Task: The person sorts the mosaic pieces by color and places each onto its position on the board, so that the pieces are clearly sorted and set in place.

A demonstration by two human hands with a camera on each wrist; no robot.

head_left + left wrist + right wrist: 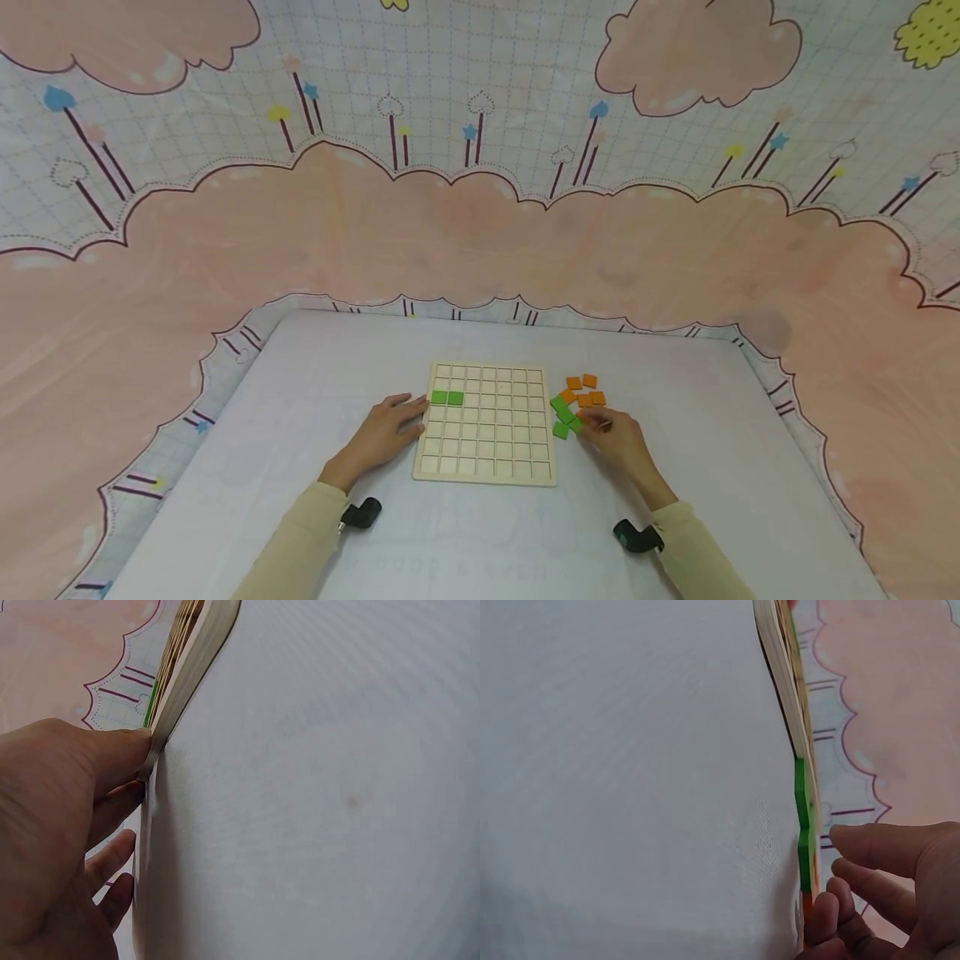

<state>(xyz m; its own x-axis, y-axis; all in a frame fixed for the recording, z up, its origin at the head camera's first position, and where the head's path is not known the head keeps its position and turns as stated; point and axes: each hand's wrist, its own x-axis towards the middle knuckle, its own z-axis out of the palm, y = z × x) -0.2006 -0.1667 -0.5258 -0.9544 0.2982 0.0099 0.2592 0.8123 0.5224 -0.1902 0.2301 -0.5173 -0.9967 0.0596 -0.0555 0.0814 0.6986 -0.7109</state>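
A pale wooden grid board (486, 450) lies on the table, with two green square tiles (447, 398) side by side near its upper left. My left hand (386, 433) rests at the board's left edge; the left wrist view shows its thumb (124, 750) touching the rim. Right of the board lies a pile of loose green tiles (561, 430) and orange tiles (590, 381). Over the near part of that pile is my right hand (618, 440). In the right wrist view its thumb (877, 844) and forefinger stand slightly apart, with no tile visible between them.
The table (480, 542) has a white cover. Behind and around it hangs a patterned cloth (465, 242) with clouds. A dark wrist device (362, 513) sits by the left sleeve, another (637, 537) by the right.
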